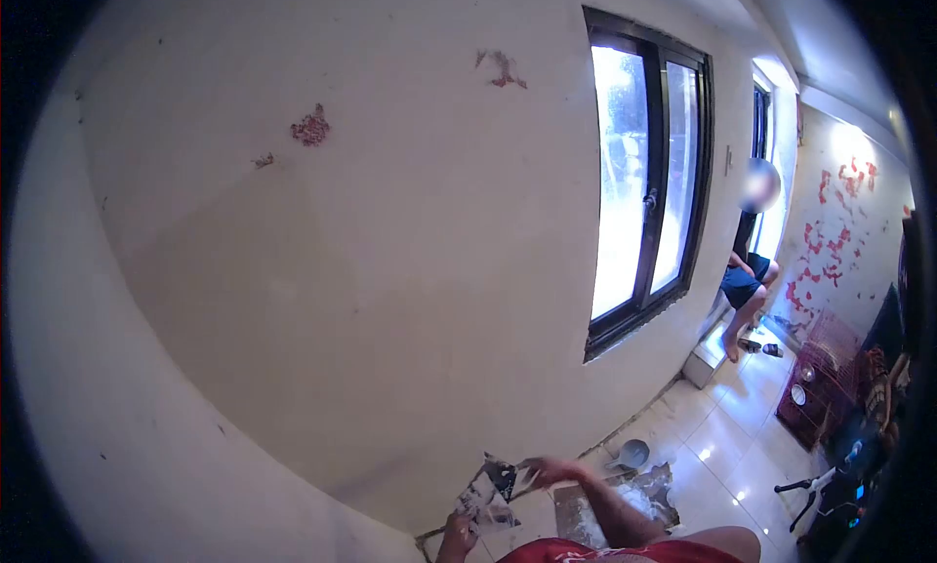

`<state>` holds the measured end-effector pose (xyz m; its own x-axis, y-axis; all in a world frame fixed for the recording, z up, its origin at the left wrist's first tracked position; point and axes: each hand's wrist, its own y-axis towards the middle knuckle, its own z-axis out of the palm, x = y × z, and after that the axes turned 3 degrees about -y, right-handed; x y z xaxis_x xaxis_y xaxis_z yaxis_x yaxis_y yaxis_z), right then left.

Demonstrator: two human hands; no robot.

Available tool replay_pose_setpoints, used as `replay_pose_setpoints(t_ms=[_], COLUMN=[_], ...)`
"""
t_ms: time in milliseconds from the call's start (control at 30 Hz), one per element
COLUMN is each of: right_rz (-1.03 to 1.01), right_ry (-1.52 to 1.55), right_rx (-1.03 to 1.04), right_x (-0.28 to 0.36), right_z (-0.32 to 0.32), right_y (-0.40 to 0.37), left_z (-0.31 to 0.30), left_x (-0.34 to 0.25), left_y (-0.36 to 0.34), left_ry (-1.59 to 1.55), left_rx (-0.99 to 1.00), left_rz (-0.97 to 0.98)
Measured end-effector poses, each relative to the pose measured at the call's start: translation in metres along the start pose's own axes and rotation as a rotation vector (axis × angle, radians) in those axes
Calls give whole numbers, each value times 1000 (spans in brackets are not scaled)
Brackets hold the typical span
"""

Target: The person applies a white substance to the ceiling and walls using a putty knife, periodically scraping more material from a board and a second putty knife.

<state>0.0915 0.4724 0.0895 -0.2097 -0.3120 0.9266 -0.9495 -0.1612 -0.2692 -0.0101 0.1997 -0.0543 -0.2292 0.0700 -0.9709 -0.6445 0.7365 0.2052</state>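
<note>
At the bottom of the view, my left hand is closed on the lower left edge of a flat grey-white piece smeared with white. A dark, white-specked flat piece lies against its right side. To the right, my right hand reaches left, its fingers bent around something pale beside the dark piece. What it grips is too small and blurred to name. Both hands are low, close to the foot of the pale wall.
A grey bucket stands on the tiled floor near a sheet covered in white material. A window is set in the wall. Farther right are a seated person, a red wire cage and a handlebar.
</note>
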Motion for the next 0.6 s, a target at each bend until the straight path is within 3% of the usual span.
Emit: replay_pose_setpoints(t_ms=[33,67,100,133,200,233,267,333,400,467,500,567,600], right_rz=[54,155,-94,-213,-659,-800,-910,-1043,-1024,-925,-873,-773,-726], right_ry=[-376,-477,-731,-587,-455,-219,-192,-339,-524,-683,-747,-825,-848], right_rx=[46,47,-103,-306,-750,-748,-785,-902,-963,-972,-965,-933,-908], right_x=[-8,9,45,100,221,278,316,358,364,345,332,295,279], right_z=[-33,-67,-97,-123,-141,-144,-146,-140,-137,-130,-128,-119,-112], right_y=[13,17,11,-5,-40,-64,-84,-118,-144,-167,-176,-189,-194], left_z=[-7,-12,-14,-20,-32,-34,-31,-31,-29,-35,-35,-44,-45], left_x=[4,-7,-24,-18,-20,-35,-50,-34,-41,-63,-53,-19,5], left_y=[-1,-1,-2,0,-23,-29,-36,-31,-32,-60,-65,-50,-53], left_ry=[317,570,821,490,660,792,873,832,809,617,742,587,285], left_rx=[30,55,83,5,50,104,156,100,15,-64,-27,-33,-74], left_rz=[115,126,135,6,-76,-124,-175,12,203,192,158,-79,-271])
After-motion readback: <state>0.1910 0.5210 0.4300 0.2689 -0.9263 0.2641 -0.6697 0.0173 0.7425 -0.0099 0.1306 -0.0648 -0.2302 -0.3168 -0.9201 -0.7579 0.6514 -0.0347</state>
